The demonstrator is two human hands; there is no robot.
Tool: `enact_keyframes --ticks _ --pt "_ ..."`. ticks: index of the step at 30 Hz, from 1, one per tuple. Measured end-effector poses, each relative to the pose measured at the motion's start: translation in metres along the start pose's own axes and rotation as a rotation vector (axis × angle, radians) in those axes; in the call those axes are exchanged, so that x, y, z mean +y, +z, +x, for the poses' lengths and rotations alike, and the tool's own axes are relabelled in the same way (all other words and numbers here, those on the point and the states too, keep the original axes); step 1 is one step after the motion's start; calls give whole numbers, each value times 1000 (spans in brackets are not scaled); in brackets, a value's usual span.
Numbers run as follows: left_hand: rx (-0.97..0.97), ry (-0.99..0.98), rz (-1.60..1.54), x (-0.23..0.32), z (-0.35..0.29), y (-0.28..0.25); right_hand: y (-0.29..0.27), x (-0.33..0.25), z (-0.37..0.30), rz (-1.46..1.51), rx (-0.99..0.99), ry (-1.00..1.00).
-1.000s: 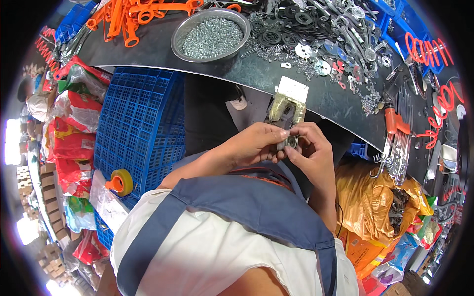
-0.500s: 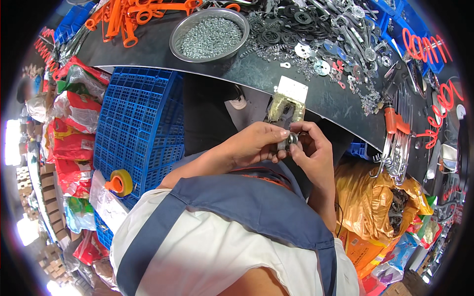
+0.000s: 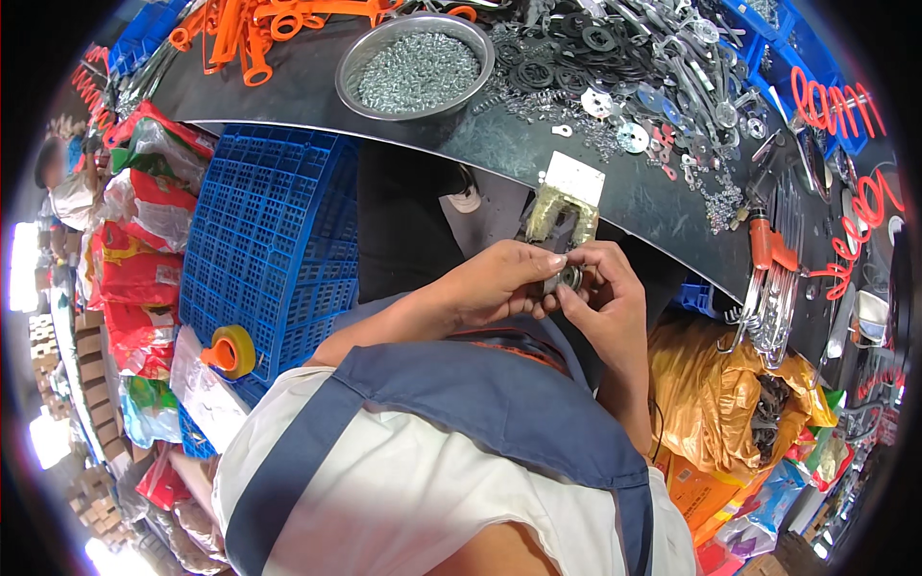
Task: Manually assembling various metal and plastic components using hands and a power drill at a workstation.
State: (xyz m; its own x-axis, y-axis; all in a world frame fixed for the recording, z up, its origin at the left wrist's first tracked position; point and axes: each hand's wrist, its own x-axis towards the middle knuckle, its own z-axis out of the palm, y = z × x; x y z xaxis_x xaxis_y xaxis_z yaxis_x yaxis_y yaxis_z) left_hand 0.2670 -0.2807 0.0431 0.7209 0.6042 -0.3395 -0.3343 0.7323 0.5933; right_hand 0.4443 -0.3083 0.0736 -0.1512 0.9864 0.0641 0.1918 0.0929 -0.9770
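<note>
Just below the table's front edge, my left hand (image 3: 504, 280) and my right hand (image 3: 610, 293) meet around a small round metal part (image 3: 571, 277) with a dark rim. The left thumb and fingers pinch its left side, and the right fingers curl about its right side. My fingers cover much of it, so its exact kind cannot be told. Right beyond my fingertips, a fixture with a white top plate (image 3: 574, 177) and yellowish, tape-wrapped legs (image 3: 584, 223) sticks out from the table edge.
On the dark table (image 3: 288, 104) stand a metal bowl of small silvery pieces (image 3: 413, 72), orange plastic handles (image 3: 254, 43) and heaps of black and metal parts (image 3: 595, 43). An orange-handled tool (image 3: 761, 240) lies at right. A blue crate (image 3: 259, 240) and yellow sack (image 3: 711, 394) flank me.
The round part has turned between my fingers and shows its face more. My right fingers have shifted slightly around it. The table appears a little farther right in view.
</note>
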Motion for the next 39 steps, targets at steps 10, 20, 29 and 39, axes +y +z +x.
enact_keyframes --ticks 10,20,29,39 --pt "-24 -5 -19 0 0 -2 -1 0 1 29 -22 29" --pt "-20 -13 -54 0 -2 -1 -1 2 1 110 -48 49" --pt "-28 -6 -36 2 -2 0 0 3 1 77 -35 20" --pt "-7 15 -77 -4 2 -4 5 8 -1 -75 69 -40"
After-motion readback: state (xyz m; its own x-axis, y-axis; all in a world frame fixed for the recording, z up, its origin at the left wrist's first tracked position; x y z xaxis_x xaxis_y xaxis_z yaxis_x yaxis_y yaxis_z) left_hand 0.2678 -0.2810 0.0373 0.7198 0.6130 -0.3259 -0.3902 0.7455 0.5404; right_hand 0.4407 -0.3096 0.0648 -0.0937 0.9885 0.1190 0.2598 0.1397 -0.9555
